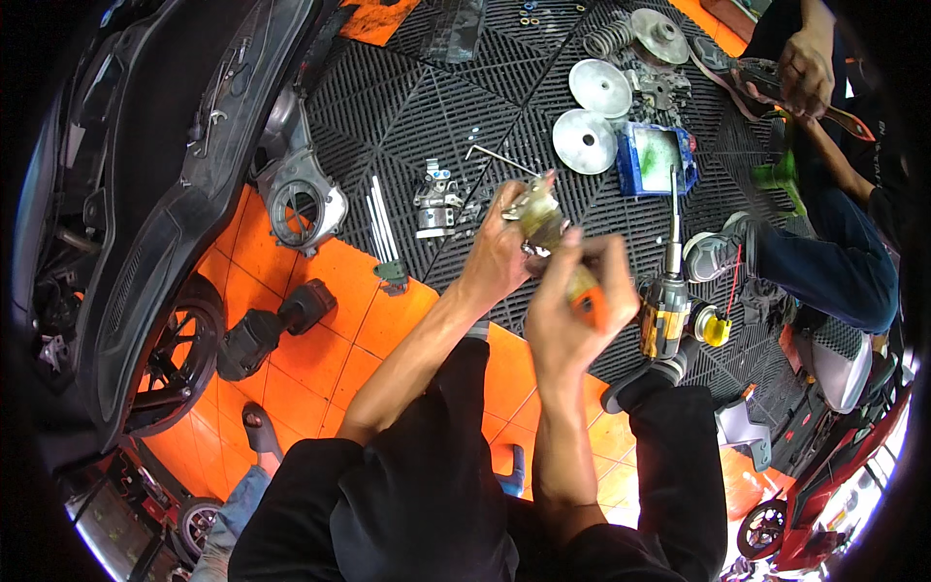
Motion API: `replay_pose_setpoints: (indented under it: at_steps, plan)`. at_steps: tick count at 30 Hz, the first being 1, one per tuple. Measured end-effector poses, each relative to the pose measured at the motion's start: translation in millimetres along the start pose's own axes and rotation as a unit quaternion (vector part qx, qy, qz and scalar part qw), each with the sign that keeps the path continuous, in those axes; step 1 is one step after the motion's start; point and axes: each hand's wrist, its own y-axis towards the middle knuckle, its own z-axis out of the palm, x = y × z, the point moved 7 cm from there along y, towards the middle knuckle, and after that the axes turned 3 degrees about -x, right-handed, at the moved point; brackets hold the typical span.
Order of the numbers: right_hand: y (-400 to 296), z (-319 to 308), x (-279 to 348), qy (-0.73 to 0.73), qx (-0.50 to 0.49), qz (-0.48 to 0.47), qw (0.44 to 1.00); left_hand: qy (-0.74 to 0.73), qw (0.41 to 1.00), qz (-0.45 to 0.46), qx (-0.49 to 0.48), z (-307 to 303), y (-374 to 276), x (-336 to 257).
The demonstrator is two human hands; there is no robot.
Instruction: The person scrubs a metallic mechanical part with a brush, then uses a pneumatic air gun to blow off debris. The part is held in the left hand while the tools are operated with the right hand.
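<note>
My left hand point(502, 251) holds up a small metal mechanical part point(540, 218), its fingers wrapped around the far side. Against that part, my right hand point(578, 313) grips a brush point(590, 304) with an orange handle end; its bristles are blurred. Just beyond my left fingers lies a bent metal hex key point(502, 158). A second metal assembly point(438, 204), like a caliper or throttle body, stands on the black mat left of my hands. Several thin white rods point(380, 218) lie farther left, by a dark green piece point(391, 273).
A blue tray point(633, 185) of liquid, round metal discs point(584, 142) and a coil spring point(609, 39) lie beyond my hands. A yellow-black power tool point(663, 320) stands right beside a spray can point(704, 324). A co-worker's hand point(807, 73) is at the upper right. A scooter body point(182, 182) fills the left.
</note>
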Motion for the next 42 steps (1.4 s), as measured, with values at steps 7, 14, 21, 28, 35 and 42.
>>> replay_pose_setpoints:
  at_steps: [7, 14, 21, 28, 35, 42]
  plan:
    - [4.8, -15.3, -3.6, -0.049, -0.005, -0.016, 0.999, 0.015, 0.998, -0.046, -0.026, -11.4, 10.1, 2.0]
    - [-0.2, -15.3, -12.4, -0.026, 0.016, -0.001, 1.0, 0.038, 0.998, -0.039, -0.03, -11.7, 11.4, -1.4]
    - [1.9, -14.9, -10.9, -0.013, -0.031, -0.04, 0.999, 0.017, 0.999, -0.046, -0.022, -8.8, 6.0, 5.3]
    - [-0.6, -29.3, -28.2, 0.075, -0.062, 0.098, 0.99, -0.29, 0.873, -0.391, -0.009, 9.5, -14.8, 40.8]
    - [-13.8, -0.8, -3.8, -0.014, -0.004, 0.016, 1.0, -0.568, 0.728, -0.376, -0.078, 29.1, -26.8, 46.0]
    - [-13.3, 3.3, 3.6, -0.021, 0.001, -0.015, 1.0, -0.639, 0.665, -0.377, -0.083, 34.6, -37.5, 50.9]
